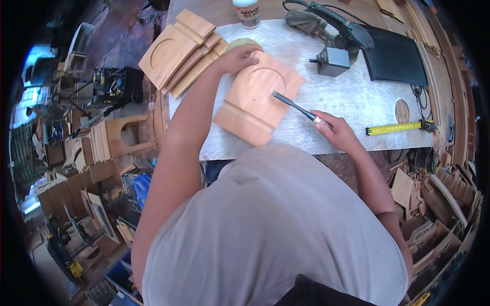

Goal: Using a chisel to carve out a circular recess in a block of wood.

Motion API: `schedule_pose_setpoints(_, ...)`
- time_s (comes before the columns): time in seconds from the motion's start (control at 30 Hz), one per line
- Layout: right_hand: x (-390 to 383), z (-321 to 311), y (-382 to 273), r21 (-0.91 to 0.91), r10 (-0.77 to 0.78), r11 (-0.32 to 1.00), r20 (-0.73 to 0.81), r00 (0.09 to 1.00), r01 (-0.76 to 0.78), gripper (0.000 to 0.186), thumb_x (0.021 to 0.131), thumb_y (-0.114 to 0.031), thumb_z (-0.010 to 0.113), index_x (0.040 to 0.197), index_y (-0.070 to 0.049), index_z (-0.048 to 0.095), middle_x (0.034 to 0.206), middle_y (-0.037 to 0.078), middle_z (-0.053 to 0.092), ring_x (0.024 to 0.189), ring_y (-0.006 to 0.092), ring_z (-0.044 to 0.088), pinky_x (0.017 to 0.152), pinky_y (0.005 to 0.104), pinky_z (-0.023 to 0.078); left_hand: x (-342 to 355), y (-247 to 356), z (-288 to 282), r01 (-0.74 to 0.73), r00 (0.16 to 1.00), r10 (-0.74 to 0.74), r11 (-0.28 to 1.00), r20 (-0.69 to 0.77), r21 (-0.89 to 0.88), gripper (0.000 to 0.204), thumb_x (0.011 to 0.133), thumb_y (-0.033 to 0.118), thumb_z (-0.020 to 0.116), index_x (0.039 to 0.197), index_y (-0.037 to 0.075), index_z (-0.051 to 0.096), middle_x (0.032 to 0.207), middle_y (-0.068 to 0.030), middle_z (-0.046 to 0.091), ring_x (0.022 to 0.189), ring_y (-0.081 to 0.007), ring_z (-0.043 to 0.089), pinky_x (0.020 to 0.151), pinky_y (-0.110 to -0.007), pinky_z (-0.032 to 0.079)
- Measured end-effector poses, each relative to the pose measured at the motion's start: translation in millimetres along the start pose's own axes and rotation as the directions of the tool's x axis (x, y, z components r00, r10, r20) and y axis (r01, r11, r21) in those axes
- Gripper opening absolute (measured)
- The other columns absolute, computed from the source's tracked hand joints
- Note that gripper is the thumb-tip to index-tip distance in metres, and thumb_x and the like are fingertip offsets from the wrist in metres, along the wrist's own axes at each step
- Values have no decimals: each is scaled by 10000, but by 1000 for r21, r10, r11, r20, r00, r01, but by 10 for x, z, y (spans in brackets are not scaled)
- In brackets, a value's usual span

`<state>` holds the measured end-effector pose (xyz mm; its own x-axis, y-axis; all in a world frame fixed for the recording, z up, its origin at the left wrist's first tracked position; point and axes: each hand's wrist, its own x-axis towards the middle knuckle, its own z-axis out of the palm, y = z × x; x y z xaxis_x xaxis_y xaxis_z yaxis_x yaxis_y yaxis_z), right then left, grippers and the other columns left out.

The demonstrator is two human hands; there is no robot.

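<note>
A pale wooden board [250, 109] with a round recess and a groove across its lower part lies angled on the workbench [196, 153]. My left hand [237, 60] is closed over its upper left corner. In my right hand [337, 131] is a chisel [296, 106] with a wooden handle, its steel blade pointing up-left over the board, the tip at the lower right of the recess; I cannot tell whether it touches. Left of my left hand sits a stack of similar boards [171, 48]. A round yellowish object [242, 42] is partly hidden behind my left hand.
A glue bottle [247, 13], a power tool [347, 28], a grey metal box [333, 61], a black mat [398, 58] with cables and an extended yellow tape measure [393, 127] occupy the bench. Wooden offcuts [418, 199] crowd the right side; tools and panels [122, 137] fill the left.
</note>
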<state>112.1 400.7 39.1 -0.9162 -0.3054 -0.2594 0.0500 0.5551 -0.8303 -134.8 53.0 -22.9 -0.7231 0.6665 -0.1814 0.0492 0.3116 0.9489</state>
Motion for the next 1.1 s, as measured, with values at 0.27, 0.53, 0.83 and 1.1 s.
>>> schedule_pose_setpoints(0.27, -385, 292, -6, 31, 162, 986, 15, 987, -163, 359, 998, -180, 655, 1327, -37, 629, 1160, 165, 726, 1036, 243, 686, 930, 350, 518, 165, 598, 780, -100, 933, -116, 827, 341, 553, 489, 945, 271, 724, 1413, 190, 609, 968, -51, 689, 875, -192, 615, 797, -367, 501)
schedule_pose_setpoints(0.53, -150, 650, -185, -110, 37, 993, -30, 999, -40, 433, 1036, -230, 556, 1469, -230, 552, 1097, 229, 716, 1002, 403, 686, 862, 471, 538, -897, 219, 529, 278, 930, 22, 607, -366, 744, 351, 1031, 370, 524, 1140, 110, 734, 1057, -104, 708, 1085, -296, 619, 1005, -439, 438)
schedule_pose_setpoints(0.83, -46, 624, -401, -235, 154, 963, 68, 986, -134, 450, 1046, -242, 530, 1495, -267, 517, 810, 202, 689, 740, 385, 678, 711, 486, 532, -1034, 130, 615, 271, 903, 109, 604, -415, 749, 330, 1051, 330, 508, 1032, 93, 737, 1009, -101, 698, 1016, -297, 621, 946, -453, 439)
schedule_pose_setpoints(1.1, 73, 615, -275, -255, 48, 966, 53, 997, -33, 446, 1030, -229, 558, 1474, -270, 543, 796, 190, 686, 727, 381, 675, 690, 475, 534, -993, 82, 594, 295, 892, 107, 597, -439, 746, 330, 1037, 363, 523, 1001, 131, 755, 976, -83, 695, 1020, -270, 630, 955, -432, 450)
